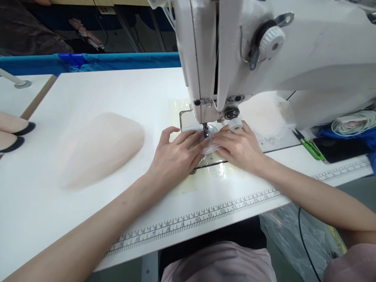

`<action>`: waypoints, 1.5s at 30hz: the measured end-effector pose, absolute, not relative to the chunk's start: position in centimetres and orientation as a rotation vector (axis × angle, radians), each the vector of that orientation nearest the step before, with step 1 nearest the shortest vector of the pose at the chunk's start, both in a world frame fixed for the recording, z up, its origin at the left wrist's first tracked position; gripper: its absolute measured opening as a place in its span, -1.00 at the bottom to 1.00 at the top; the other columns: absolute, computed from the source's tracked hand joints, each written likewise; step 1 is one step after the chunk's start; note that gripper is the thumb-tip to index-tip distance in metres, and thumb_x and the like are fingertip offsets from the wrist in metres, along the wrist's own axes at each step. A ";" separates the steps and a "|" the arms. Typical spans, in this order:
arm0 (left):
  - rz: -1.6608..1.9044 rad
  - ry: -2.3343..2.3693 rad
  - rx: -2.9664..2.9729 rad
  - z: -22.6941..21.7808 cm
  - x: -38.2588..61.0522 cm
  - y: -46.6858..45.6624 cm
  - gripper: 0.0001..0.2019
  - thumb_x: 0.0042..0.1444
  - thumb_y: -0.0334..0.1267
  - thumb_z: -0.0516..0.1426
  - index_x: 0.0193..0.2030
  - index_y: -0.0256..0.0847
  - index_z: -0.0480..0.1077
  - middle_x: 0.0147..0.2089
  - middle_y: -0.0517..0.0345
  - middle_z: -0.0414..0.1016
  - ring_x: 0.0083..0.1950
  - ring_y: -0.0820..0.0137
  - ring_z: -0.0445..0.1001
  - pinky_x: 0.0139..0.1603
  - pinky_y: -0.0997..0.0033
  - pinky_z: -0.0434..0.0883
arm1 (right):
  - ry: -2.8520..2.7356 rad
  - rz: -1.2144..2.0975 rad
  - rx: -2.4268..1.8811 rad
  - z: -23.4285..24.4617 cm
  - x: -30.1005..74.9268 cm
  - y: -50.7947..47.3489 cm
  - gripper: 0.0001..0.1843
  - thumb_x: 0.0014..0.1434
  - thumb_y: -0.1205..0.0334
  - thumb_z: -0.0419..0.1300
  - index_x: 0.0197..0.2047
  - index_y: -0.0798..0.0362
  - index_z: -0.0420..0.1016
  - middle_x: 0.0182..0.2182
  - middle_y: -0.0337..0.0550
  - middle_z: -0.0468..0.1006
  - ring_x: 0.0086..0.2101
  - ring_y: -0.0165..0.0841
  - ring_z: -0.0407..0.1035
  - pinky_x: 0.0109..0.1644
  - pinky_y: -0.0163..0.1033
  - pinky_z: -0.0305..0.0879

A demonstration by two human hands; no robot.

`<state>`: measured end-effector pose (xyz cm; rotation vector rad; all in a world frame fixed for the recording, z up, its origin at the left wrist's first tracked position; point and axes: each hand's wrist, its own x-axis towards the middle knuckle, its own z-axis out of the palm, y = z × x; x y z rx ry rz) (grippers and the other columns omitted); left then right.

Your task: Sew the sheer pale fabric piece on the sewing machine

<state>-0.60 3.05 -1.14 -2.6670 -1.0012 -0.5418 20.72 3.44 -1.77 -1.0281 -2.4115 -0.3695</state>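
Note:
A white sewing machine (264, 51) stands on a white table (102, 90). Both hands rest at its needle (206, 131). My left hand (176, 152) lies with fingers stretched toward the needle, pressing a small sheer pale piece of fabric (212, 148) onto the needle plate (185, 121). My right hand (239, 147) lies on the other side of the needle, fingers flat on the same piece. A white ring-like thimble (235, 123) sits on a finger of the right hand.
A stack of pale beige fabric pieces (100, 147) lies to the left. A second pale pile (264, 111) sits behind the right hand. Green thread snips (311, 147) lie at right, near a coiled white cable (352, 123). A printed ruler (205, 215) runs along the table's front edge.

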 end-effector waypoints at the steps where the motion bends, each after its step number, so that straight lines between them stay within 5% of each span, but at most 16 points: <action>1: -0.552 -1.033 -2.679 -1.1 -0.5 3.0 -0.73 0.31 -0.33 0.00 0.05 -0.15 0.45 0.08 -0.01 0.53 0.06 0.16 0.49 0.09 -0.03 0.25 | -2.429 -0.360 -1.021 -1.7 20.7 3.3 -0.82 0.25 0.36 0.12 -0.18 0.06 0.56 -0.21 -0.18 0.66 -0.20 -0.28 0.41 0.01 -0.11 0.13; 6: -0.615 -1.301 -2.862 -0.4 -0.2 3.4 -0.72 0.29 -0.28 0.00 -0.04 -0.09 0.52 0.00 0.02 0.50 0.00 0.16 0.45 0.06 -0.05 0.28 | -2.417 -0.119 -1.069 -0.9 20.7 3.2 -0.79 0.28 0.36 0.12 -0.12 0.04 0.59 -0.29 -0.19 0.66 -0.21 -0.30 0.46 -0.02 -0.14 0.18; 13: -0.663 -1.477 -3.180 0.7 -0.8 5.5 -0.62 0.33 -0.07 -0.05 -0.28 -0.04 0.58 -0.05 0.07 0.47 0.00 0.23 0.41 0.08 0.00 0.28 | -2.314 0.386 -1.218 0.8 21.0 3.8 -0.74 0.31 0.08 0.14 -0.19 -0.06 0.64 -0.37 -0.27 0.64 -0.39 -0.39 0.47 -0.13 -0.18 0.24; 25: -0.452 -0.843 -2.617 -0.5 -0.6 0.8 -0.70 0.27 -0.41 0.05 0.10 -0.19 0.42 0.11 0.04 0.52 0.18 0.17 0.43 0.17 0.02 0.25 | -2.441 -0.265 -0.805 -1.4 21.2 2.5 -0.78 0.29 0.36 0.13 -0.27 0.01 0.61 -0.20 -0.28 0.67 -0.16 -0.34 0.46 0.05 -0.09 0.21; 45: -0.430 -0.966 -2.679 -0.3 -0.8 3.0 -0.71 0.36 -0.34 -0.06 0.11 -0.18 0.37 0.11 0.02 0.52 0.21 0.19 0.43 0.30 -0.24 0.15 | -2.470 -0.378 -0.923 -1.5 20.9 3.8 -0.77 0.32 0.34 0.11 -0.27 -0.02 0.60 -0.15 -0.34 0.65 -0.19 -0.35 0.45 0.05 -0.07 0.22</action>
